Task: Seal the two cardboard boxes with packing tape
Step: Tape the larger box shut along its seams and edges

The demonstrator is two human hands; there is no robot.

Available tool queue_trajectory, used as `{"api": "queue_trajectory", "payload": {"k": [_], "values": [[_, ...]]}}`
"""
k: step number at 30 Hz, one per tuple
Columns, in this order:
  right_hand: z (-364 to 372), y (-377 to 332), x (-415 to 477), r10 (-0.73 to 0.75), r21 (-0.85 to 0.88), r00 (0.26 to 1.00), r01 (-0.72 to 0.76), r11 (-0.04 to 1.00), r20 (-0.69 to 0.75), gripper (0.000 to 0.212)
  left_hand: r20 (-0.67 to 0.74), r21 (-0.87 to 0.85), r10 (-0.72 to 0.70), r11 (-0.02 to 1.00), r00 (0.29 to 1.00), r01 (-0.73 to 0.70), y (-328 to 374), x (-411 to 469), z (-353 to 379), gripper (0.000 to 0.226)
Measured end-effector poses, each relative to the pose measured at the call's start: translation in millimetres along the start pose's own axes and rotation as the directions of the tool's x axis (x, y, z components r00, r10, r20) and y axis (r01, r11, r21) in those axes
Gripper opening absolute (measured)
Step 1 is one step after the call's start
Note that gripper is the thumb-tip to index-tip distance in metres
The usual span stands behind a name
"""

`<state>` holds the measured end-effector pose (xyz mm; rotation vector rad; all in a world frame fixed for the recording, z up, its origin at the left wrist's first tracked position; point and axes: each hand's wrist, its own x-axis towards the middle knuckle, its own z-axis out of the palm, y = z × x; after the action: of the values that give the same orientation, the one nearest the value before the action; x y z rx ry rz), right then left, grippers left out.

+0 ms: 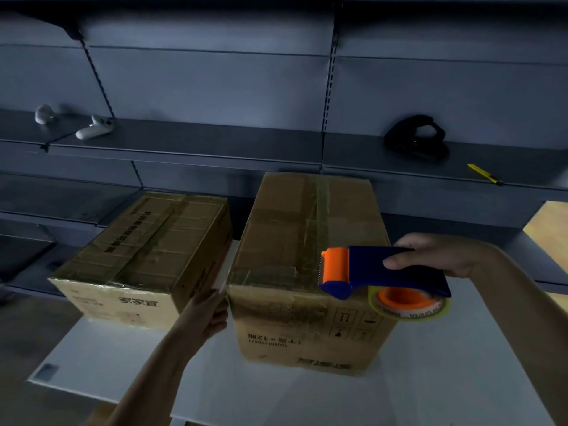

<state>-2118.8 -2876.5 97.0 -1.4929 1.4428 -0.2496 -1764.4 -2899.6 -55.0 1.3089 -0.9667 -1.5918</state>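
Two cardboard boxes stand side by side on a white table [430,379]. The taller right box [289,241] has shiny tape along its top seam and across its front top edge. The lower left box [147,250] also carries tape on its lid. My right hand [436,256] grips a blue and orange tape dispenser [368,269] with a yellowish tape roll [408,305], held over the right box's near right corner. My left hand [212,312] rests flat against the right box's left front edge, in the gap between the boxes.
Grey metal shelving runs behind the table. On it lie two white controllers [92,127], a black clamp-like object [415,138] and a yellow utility knife [484,174]. A wooden floor [550,222] shows at the far right.
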Motion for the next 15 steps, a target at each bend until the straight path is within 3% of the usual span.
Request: {"api": "queue_trajectory", "payload": {"k": [1, 3, 5, 7, 8, 10, 12, 13, 15], "values": [[-0.5, 0.3, 0.0, 0.000, 0.006, 1.000, 0.000, 1.000, 0.003, 0.096, -0.002, -0.040, -0.026, 0.999, 1.000, 0.026, -3.9, -0.4, 0.7, 0.026], [-0.8, 0.0, -0.9, -0.007, 0.014, 1.000, 0.006, 1.000, 0.027, 0.087, -0.090, 0.062, 0.039, 0.998, 0.995, -0.033, -6.7, -0.7, 3.7, 0.020], [-2.0, 0.5, 0.0, -0.006, 0.011, 0.999, 0.006, 1.000, 0.042, 0.087, -0.262, 0.329, 0.298, 0.922, 0.918, -0.205, -2.7, -3.2, 8.8, 0.019], [-3.6, 1.3, 3.6, 0.001, 0.002, 0.999, -0.001, 1.000, 0.040, 0.083, -0.305, 0.465, 0.531, 0.807, 0.791, -0.363, 9.8, -8.8, 13.6, 0.022], [-4.7, 1.8, 5.1, -0.005, 0.007, 0.999, 0.005, 1.000, 0.048, 0.079, -0.236, 0.527, 0.625, 0.725, 0.744, -0.442, 16.6, -14.4, 16.5, 0.021], [-5.6, 0.5, 5.4, -0.011, 0.008, 0.998, 0.010, 1.000, 0.068, 0.072, 0.081, 0.693, 0.758, 0.424, 0.647, -0.583, 27.7, -26.8, 27.3, 0.035], [-6.0, -1.3, 4.7, 0.004, 0.012, 0.997, -0.005, 1.000, 0.075, 0.058, 0.404, 0.782, 0.733, 0.033, 0.547, -0.622, 26.4, -31.8, 45.8, 0.054], [-6.4, -2.5, 4.3, 0.018, 0.015, 0.998, -0.019, 1.000, 0.067, 0.052, 0.486, 0.799, 0.695, -0.106, 0.530, -0.592, 20.6, -31.8, 56.5, 0.062], [-7.2, -4.2, 4.6, 0.020, 0.010, 0.997, -0.021, 1.000, 0.074, 0.049, 0.506, 0.833, 0.660, -0.207, 0.556, -0.512, 7.0, -28.5, 71.8, 0.072]]}}
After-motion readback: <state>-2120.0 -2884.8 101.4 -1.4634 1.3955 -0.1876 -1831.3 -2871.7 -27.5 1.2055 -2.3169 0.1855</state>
